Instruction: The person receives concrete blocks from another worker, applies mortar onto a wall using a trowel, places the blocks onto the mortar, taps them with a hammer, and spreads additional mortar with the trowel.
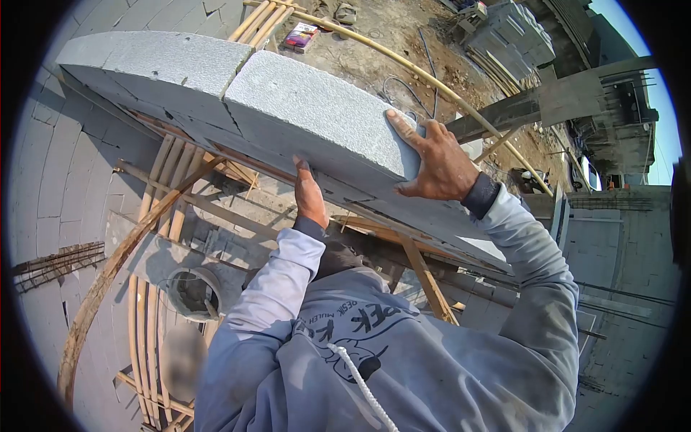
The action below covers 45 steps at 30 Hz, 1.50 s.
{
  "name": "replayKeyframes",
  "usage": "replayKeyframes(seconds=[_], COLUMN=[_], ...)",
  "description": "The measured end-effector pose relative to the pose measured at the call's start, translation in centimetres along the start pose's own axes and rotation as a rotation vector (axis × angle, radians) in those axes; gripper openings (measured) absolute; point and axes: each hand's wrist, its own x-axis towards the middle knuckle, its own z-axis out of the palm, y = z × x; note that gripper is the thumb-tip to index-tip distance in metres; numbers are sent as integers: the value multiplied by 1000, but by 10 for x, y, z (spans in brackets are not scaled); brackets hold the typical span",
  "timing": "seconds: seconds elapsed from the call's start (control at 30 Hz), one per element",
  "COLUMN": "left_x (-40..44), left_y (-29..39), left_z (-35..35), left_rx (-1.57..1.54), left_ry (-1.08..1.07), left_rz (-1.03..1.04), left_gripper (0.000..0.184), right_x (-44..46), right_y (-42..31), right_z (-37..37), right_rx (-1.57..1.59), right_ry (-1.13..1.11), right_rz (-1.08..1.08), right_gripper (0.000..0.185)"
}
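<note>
A pale grey lightweight concrete block (317, 108) sits at the end of a row on top of a wall, beside another block (158, 61) with a thin joint between them. My right hand (443, 162) grips the block's right end, fingers spread over the top and end, thumb against the near face. My left hand (311, 194) is against the near face, fingers stretched upward; part of it is turned away from view. Below it stands a round bucket (194, 294) with grey material inside.
Bamboo poles (155, 194) and a curved wooden pole (122, 273) form scaffolding below left. A long bamboo pole (439, 83) crosses beyond the wall. A purple-and-white package (300, 36) lies on the far side. Stacked blocks (511, 36) and a concrete beam (568, 97) are at upper right.
</note>
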Motion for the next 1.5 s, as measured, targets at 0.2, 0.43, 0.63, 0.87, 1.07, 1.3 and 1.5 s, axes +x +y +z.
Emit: replayKeyframes(seconds=[0.2, 0.43, 0.63, 0.87, 1.07, 1.3, 1.5], left_x=[7, -6, 5, 46, 78, 69, 67], left_y=[-2, 61, 186, 242, 231, 227, 215], left_z=[-8, -24, -11, 55, 38, 39, 34], left_rx=[123, 569, 1038, 1772, 2102, 2221, 2184], left_ry=[-32, 47, 221, -64, -172, -101, 54], left_rz=[28, 245, 919, 779, 1006, 964, 963], left_gripper=[68, 65, 56, 49, 47, 49, 48], right_x=[1, -3, -49, -181, -210, -200, -203], right_y=[3, 3, -33, 13, 104, 169, 201], right_z=[9, 11, 6, 229, 254, 295, 333], right_rx=[4, 13, 262, 460, 1, 196, 181], right_ry=[105, 172, 576, 161, 583, 20, -30], right_rz=[-50, -55, -256, 469, 759, 596, 377], right_gripper=[110, 111, 92, 47, 64, 62, 69])
